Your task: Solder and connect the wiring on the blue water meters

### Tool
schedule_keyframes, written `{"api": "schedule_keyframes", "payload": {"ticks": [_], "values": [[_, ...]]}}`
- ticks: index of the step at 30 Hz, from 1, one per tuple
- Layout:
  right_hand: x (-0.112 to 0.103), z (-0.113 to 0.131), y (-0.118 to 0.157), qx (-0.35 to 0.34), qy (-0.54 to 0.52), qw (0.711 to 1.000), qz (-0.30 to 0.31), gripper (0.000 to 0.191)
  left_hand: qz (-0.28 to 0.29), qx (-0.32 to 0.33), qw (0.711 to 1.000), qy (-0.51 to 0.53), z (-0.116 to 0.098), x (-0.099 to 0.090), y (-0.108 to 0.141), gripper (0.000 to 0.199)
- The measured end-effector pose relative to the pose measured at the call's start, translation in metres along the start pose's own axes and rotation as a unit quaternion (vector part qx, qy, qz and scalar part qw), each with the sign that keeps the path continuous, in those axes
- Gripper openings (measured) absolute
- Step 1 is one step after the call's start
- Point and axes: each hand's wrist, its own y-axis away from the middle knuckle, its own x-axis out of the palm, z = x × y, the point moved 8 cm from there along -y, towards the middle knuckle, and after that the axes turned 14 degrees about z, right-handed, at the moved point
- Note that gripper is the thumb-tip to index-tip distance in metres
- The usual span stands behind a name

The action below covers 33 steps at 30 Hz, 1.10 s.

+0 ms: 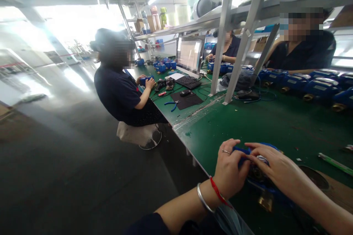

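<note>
A blue water meter [266,188] with a brass threaded fitting [265,201] sits at the near edge of the green bench, partly covered by my hands. My left hand [230,170] is closed around a raised blue part [241,150] on the meter's far left side, thumb against fingers. From the other side my right hand [271,159] curls over the top, its thumb and fingertips pressing on the same part. Where the fingertips meet, the detail is hidden. A silver bangle and a red cord circle my left wrist.
More blue meters [296,83] stand in a row along the back right. Metal shelf posts [242,55] rise from the bench [215,126]. Beyond them are a monitor [189,54], keyboard [188,82] and blue-handled pliers [173,105]. A seated co-worker [117,88] holds a blue meter; others sit opposite.
</note>
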Motion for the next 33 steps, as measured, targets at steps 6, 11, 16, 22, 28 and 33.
{"api": "schedule_keyframes", "payload": {"ticks": [6,11,16,22,28,33], "values": [[0.000,0.002,0.001,-0.014,0.020,0.999,-0.025,0.040,-0.002,0.010,1.000,-0.014,0.002,0.001,0.001,0.005],[0.000,0.005,0.002,-0.007,0.014,1.000,-0.026,0.041,0.008,0.013,1.000,0.005,0.001,0.003,0.001,0.017],[-0.003,0.009,-0.001,0.001,-0.011,1.000,-0.010,0.037,-0.011,-0.012,0.994,0.106,0.008,0.001,-0.008,0.004],[-0.026,0.023,0.015,0.034,-0.048,0.998,-0.036,0.021,0.035,-0.056,0.985,0.159,0.011,0.008,-0.010,0.011],[-0.084,-0.001,0.067,0.111,-0.042,0.985,-0.125,0.011,0.061,-0.077,0.986,0.138,0.020,0.020,-0.018,0.018],[-0.120,-0.087,0.158,0.309,0.020,0.937,-0.160,0.020,0.057,-0.086,0.985,0.140,0.018,0.022,-0.014,0.021]]}}
